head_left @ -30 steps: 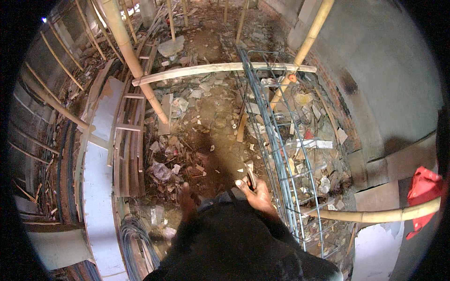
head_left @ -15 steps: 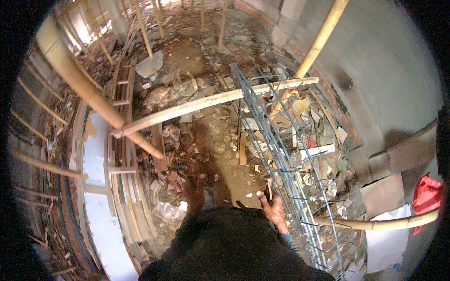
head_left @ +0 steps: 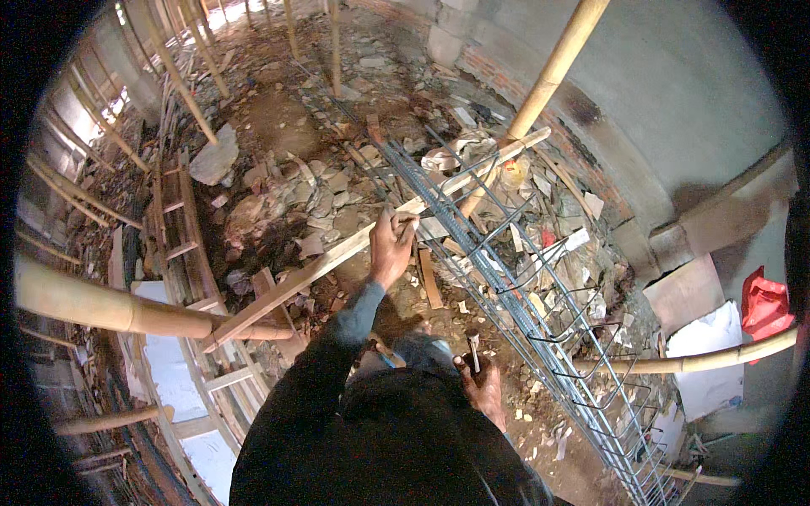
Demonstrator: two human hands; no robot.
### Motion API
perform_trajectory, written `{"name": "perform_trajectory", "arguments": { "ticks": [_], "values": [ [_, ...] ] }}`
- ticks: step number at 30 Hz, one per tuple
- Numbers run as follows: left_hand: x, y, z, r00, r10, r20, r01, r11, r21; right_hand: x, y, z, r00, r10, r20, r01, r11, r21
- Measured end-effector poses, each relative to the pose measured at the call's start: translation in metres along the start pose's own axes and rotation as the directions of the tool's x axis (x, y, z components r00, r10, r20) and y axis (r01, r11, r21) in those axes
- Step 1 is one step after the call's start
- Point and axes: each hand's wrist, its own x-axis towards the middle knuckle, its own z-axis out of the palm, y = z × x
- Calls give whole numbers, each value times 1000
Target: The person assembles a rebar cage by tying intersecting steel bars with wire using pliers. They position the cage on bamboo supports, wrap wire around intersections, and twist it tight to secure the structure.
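My left hand [head_left: 391, 250] is raised over the pale wooden plank [head_left: 329, 260], beside the far part of the steel rebar cage [head_left: 515, 291]. Its fingers are bent together; whatever they may hold is too small to make out, and contact with the plank is unclear. Low down by my body, my right hand [head_left: 484, 390] is closed around a short hand tool [head_left: 473, 347] with a pale shaft and a dark end pointing up. The tool's exact kind does not show. The cage, of long bars and bent stirrups, slants across the plank to my right.
Bamboo poles [head_left: 561, 67] stand around, one thick pole [head_left: 93, 304] crossing at left. Rubble and scraps [head_left: 329, 194] cover the ground. A ladder-like wooden frame [head_left: 181, 228] lies left. On the right are a grey wall [head_left: 675, 101], a red bag [head_left: 766, 308] and another bamboo pole [head_left: 675, 365].
My left hand has risen from low beside my body to the plank by the cage. My right hand still grips the tool. The view has shifted, with the left bamboo pole now lower.
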Motion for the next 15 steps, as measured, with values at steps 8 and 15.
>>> {"name": "perform_trajectory", "arguments": {
  "ticks": [8,15],
  "values": [
    [94,-132,72,977,-132,168,126,991,44,74,-12,17,988,95,-120,-113,981,-157],
    [104,-121,103,939,-202,278,295,890,-347,164,-10,11,994,44,-97,-51,996,-70]
  ]
}}
